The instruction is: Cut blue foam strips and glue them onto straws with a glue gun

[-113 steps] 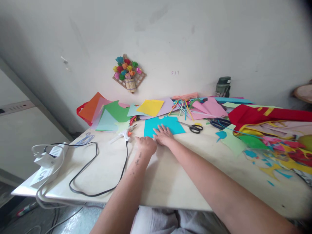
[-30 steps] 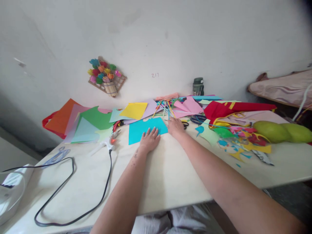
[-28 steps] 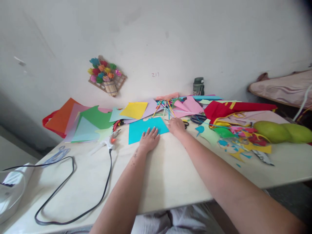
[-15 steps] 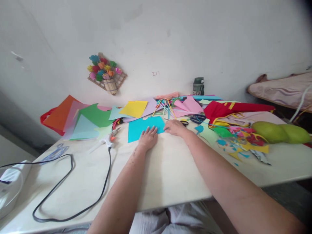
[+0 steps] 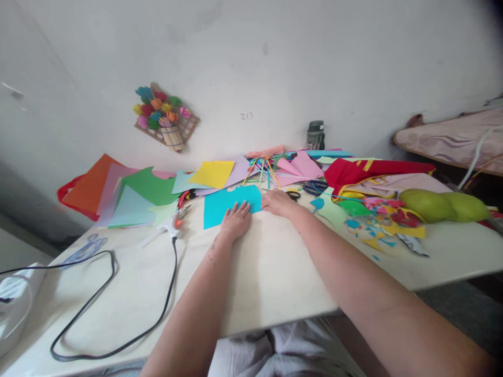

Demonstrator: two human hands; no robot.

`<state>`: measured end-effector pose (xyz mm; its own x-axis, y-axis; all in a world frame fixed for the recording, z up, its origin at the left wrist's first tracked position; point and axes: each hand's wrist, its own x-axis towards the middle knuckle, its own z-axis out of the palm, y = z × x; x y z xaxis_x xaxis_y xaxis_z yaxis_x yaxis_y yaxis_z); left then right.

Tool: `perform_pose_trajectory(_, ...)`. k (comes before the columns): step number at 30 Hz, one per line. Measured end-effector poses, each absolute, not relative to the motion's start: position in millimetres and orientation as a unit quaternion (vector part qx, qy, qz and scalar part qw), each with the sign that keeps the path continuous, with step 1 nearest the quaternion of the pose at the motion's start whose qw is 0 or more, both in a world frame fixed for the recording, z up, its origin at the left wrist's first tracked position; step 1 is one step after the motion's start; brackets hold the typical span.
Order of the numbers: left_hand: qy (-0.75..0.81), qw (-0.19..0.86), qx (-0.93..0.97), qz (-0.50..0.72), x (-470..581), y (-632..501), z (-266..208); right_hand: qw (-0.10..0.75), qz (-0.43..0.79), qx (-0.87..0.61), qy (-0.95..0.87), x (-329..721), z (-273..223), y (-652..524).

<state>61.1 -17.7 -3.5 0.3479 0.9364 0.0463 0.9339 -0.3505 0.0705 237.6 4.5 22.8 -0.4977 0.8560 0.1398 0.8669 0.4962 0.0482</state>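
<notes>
A sheet of blue paper [image 5: 216, 206] lies flat on the table, with a small notch in its far edge. My left hand [image 5: 236, 219] rests on its near part, palm down and fingers stretched out. At the paper's right edge my right hand [image 5: 278, 203] is closed in a pinch, touching the sheet. Something thin and dark shows by those fingertips, too small to name. Just beyond the right hand lie black-handled scissors [image 5: 293, 196], partly covered by it.
A white glue gun [image 5: 171, 229] with a black cord [image 5: 173, 283] lies to the left. Coloured sheets [image 5: 153, 188] spread along the back left. Paper scraps [image 5: 365, 228], red cloth [image 5: 346, 175] and green fruit-like shapes [image 5: 426, 204] cover the right. A bottle [image 5: 315, 136] stands at the wall.
The whole view has shifted slightly, so things appear a little further left. Both hands keep their places on the blue paper.
</notes>
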Motion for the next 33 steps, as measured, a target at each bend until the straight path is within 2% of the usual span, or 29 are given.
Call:
perform_pose_trajectory(13, 0.564, 0.037, 0.822, 0.070, 58.2, -11.5, -8.5, 0.069, -0.092, -0.483, -0.868, 239.1, 16.8, 7.0)
perform_pose_trajectory(24, 0.560, 0.095, 0.772, 0.284, 47.1, -10.5, -6.3, 0.093, -0.072, -0.508, -0.853, 241.2, 16.2, 6.2)
perform_pose_trajectory(33, 0.542, 0.123, 0.764, 0.329, 35.4, 0.5, -13.4, 0.108, -0.070, -0.502, -0.855, 243.3, 14.3, 7.6)
